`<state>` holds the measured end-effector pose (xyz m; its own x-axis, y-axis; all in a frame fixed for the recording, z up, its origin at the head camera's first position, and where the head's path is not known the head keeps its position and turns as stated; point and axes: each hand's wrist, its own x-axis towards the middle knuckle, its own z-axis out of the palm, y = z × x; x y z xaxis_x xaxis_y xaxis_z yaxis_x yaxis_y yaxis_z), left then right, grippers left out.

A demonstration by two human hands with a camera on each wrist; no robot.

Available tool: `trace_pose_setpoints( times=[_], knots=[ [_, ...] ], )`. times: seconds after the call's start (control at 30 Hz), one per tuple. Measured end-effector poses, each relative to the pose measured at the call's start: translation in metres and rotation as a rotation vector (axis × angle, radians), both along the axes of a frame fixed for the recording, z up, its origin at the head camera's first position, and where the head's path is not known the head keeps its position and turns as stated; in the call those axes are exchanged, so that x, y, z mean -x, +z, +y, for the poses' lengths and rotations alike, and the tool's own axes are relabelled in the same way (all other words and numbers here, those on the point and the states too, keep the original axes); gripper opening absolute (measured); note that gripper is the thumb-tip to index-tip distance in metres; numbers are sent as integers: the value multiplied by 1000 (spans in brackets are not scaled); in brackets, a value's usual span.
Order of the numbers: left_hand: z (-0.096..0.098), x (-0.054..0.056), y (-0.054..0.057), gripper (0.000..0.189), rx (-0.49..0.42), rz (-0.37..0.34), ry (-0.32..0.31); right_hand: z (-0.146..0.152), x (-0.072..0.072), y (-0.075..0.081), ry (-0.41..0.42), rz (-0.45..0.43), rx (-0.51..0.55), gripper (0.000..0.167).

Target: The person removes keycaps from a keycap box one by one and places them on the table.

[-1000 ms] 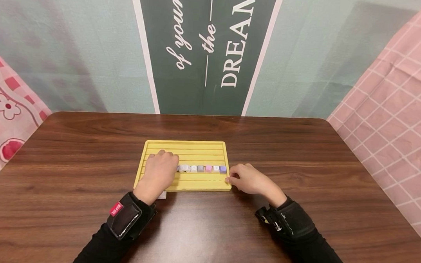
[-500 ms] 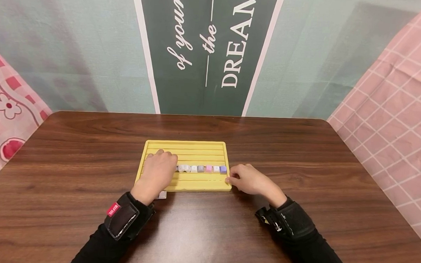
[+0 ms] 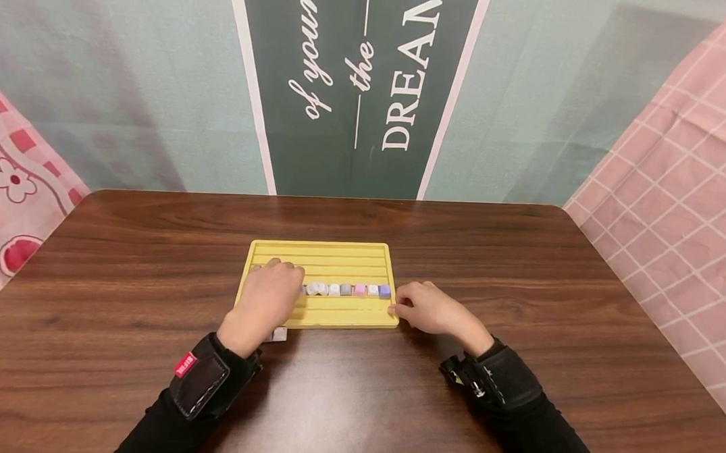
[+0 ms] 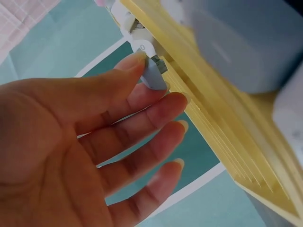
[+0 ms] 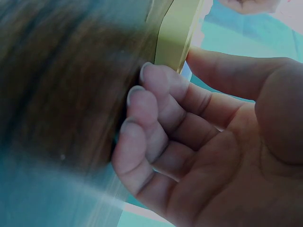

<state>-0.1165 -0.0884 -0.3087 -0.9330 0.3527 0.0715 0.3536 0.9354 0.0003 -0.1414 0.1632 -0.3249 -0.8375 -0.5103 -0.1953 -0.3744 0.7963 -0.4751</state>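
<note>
A ridged yellow tray (image 3: 335, 314) lies on the table, a row of keycaps (image 3: 346, 290) in white, grey, pink and blue-purple set along one of its grooves. My left hand (image 3: 269, 293) is over the tray's left half. In the left wrist view its thumb and index finger pinch a grey-blue keycap (image 4: 154, 77) by the row's end, beside a white keycap (image 4: 143, 45); the other fingers are spread loosely. My right hand (image 3: 426, 307) holds the tray's right edge near the front corner, thumb on the rim (image 5: 185, 61) and curled fingers against the side and table.
Pale keycaps (image 3: 279, 334) lie on the table at the tray's front left edge, partly behind the left wrist. Close up, a large blurred grey-blue keycap (image 4: 241, 47) shows in the left wrist view. The brown wooden table (image 3: 343, 401) reaches back to a printed cloth backdrop (image 3: 347, 172).
My left hand and wrist have shifted slightly left and toward me along the row. The right hand and the tray have stayed in place.
</note>
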Motion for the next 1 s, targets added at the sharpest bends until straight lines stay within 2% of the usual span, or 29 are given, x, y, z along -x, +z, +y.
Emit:
trace_pose_setpoints(
  times=[0.53, 0.77, 1.0],
  knots=[
    [1, -21, 11, 12, -34, -13, -80, 1, 0, 0, 5, -4, 5, 25],
    [-3, -29, 11, 14, -26, -47, -100, 0, 0, 0, 8, 11, 3, 26],
    [-5, -36, 10, 19, -48, -31, -149, 0, 0, 0, 3, 9, 2, 27]
  ],
)
